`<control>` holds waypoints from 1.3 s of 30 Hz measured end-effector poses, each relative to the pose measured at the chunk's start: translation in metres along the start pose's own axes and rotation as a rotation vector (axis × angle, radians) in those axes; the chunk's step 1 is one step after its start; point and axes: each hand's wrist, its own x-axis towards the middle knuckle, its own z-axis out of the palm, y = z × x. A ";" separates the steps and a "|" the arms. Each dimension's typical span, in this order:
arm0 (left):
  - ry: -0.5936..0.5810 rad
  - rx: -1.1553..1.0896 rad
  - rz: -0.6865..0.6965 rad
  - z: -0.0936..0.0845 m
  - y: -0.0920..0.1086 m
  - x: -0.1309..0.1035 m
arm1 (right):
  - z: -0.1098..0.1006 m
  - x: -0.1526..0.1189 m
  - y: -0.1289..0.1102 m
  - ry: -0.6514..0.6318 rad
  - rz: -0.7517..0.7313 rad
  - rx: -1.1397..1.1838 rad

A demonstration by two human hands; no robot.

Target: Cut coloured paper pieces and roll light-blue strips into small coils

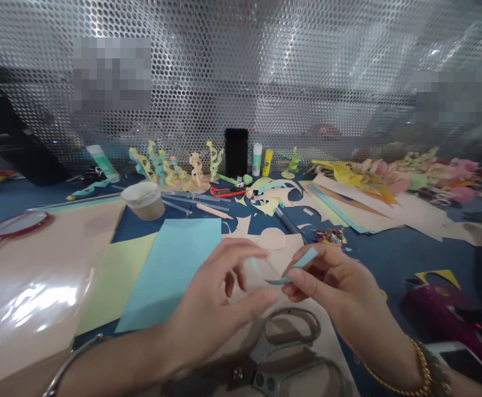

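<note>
Pinched between the thumb and fingers of my right hand (327, 281) is a narrow strip of blue paper (306, 258), its thin end curving to the left. My left hand (228, 281) hovers beside it, thumb and fingers spread apart around nothing. Below both hands, a large pair of scissors (288, 353) with grey handles rests on pale pink paper (327, 336). To the left of my left hand lie a blue sheet (178, 259) and a light green sheet (119, 275).
A paper cup (144, 201), a red cutter (227, 191) and cut scraps (276, 193) lie beyond my hands. Curled paper figures (162, 165), a phone (236, 153) and glue sticks (267, 162) line the perforated metal wall (265, 71). A purple device (447, 314) sits at right.
</note>
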 end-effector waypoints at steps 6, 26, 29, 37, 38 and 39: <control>-0.062 -0.122 -0.267 0.006 0.006 0.003 | -0.003 0.000 0.003 0.110 -0.147 -0.076; 0.023 -0.439 -0.251 0.008 0.007 -0.003 | -0.005 -0.002 -0.004 -0.030 -0.381 -0.700; 0.073 -0.234 -0.107 0.008 0.005 -0.003 | -0.002 -0.005 -0.005 -0.164 -0.286 -0.608; -0.040 0.167 0.293 0.005 0.009 0.000 | -0.003 -0.006 -0.004 -0.234 -0.063 -0.400; -0.042 0.191 0.319 0.005 0.008 0.000 | -0.003 -0.005 -0.004 -0.236 -0.024 -0.361; -0.048 0.212 0.338 0.006 0.007 -0.001 | -0.003 -0.004 -0.003 -0.240 0.015 -0.317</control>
